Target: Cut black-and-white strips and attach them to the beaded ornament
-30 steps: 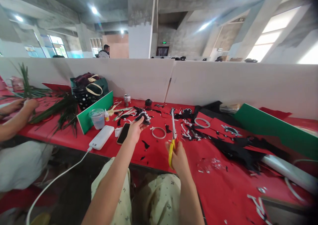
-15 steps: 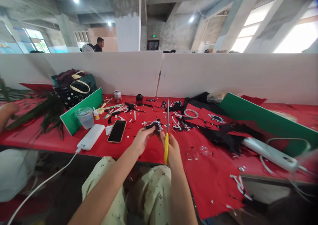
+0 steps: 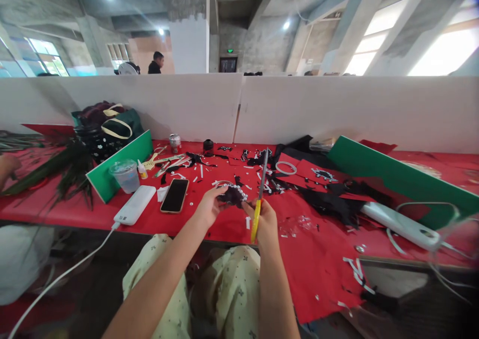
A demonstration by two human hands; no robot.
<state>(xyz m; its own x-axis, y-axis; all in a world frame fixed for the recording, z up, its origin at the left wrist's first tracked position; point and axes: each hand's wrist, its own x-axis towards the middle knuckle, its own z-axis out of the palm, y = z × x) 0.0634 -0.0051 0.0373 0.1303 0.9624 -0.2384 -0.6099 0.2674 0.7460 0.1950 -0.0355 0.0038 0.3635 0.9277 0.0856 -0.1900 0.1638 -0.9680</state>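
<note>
A beaded black fabric piece [image 3: 234, 196] is held just above the red tabletop [image 3: 318, 279], pinched between the thumb and fingers of the left hand [image 3: 211, 206]. Yellow-handled scissors [image 3: 256, 221] are gripped in the right hand [image 3: 267, 219], blades pointed up and away, their tips seen against black and white scraps; the right fingertips are placed at the piece's near right edge, though contact cannot be told for certain. A thin ring [image 3: 223, 182] is partly hidden behind the piece, and a white ring [image 3: 286, 173] is seen farther right. To the left are placed a smartphone [image 3: 174, 195], a white power bank [image 3: 135, 205] with its cable attached, a clear plastic cup [image 3: 125, 177] and a small bottle [image 3: 142, 169]; these are backed by an upright green board [image 3: 99, 181]. A drinks can [image 3: 174, 143] is stood toward the rear, before a white partition [image 3: 168, 104] by which the tabletop is closed off. On the right, black fabric [image 3: 333, 204], crumpled clear plastic [image 3: 299, 225] and an elongated white device [image 3: 400, 225] are crowded before a second green board [image 3: 404, 184]. At the far left, another person's hand [image 3: 7, 169] is partly shown beside long green leaves [image 3: 45, 169]
</note>
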